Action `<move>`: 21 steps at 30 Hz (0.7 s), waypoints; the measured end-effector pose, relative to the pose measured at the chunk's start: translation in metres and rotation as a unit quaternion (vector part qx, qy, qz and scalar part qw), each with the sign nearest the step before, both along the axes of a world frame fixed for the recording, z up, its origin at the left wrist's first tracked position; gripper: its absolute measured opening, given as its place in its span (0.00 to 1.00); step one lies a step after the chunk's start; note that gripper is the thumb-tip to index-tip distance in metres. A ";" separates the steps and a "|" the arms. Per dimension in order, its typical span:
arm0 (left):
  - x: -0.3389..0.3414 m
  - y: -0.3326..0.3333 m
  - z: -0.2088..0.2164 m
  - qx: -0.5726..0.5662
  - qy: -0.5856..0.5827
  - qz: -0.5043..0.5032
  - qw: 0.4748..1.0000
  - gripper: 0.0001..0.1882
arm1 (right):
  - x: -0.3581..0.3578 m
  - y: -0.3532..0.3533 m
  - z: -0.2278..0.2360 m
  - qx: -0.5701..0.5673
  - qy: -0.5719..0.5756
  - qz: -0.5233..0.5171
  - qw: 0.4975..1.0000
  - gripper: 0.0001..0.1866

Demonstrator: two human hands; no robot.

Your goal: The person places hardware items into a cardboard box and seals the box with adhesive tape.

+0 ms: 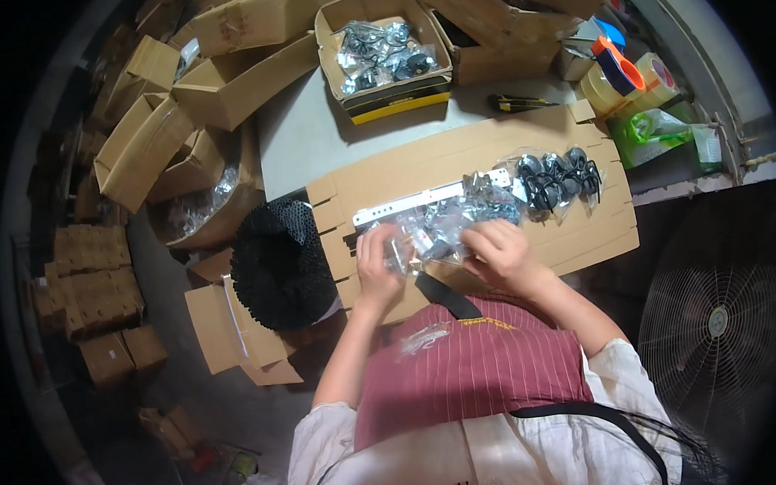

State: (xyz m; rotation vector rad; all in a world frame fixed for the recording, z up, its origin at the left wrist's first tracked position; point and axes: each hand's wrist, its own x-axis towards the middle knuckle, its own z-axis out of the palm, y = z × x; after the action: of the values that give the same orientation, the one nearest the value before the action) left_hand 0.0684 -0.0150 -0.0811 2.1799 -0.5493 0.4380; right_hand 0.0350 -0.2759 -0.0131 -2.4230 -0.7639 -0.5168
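Clear plastic bags of small metal parts lie in front of me on a flattened cardboard sheet. My left hand is closed at their left end, its fingers curled on the crinkled plastic. At the right end my right hand has its fingers bent and pinched on the plastic too. Just behind the bags runs a long white metal rail with holes at its ends. To the right lie several black casters in clear bags.
An open carton with bagged metal parts stands at the back. A utility knife and tape rolls lie at the back right. Open cardboard boxes crowd the left, near a round black mesh bundle. A large fan stands at right.
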 end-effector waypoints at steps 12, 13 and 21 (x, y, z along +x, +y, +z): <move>-0.009 0.008 0.006 -0.055 0.043 0.014 0.997 0.15 | 0.046 0.003 0.011 -0.083 0.114 0.049 0.989 0.29; -0.008 0.008 0.007 -0.056 0.044 0.015 0.997 0.15 | 0.050 -0.008 0.020 -0.103 0.110 0.022 0.988 0.32; -0.002 0.004 0.003 -0.050 0.042 0.011 0.998 0.15 | 0.066 -0.052 -0.005 -0.105 0.156 0.017 0.982 0.28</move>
State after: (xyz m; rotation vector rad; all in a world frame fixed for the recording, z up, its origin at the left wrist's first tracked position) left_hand 0.0663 -0.0109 -0.0783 2.1002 -0.4483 0.3755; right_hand 0.1012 -0.3281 -0.0177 -2.5932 -0.7508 -0.0385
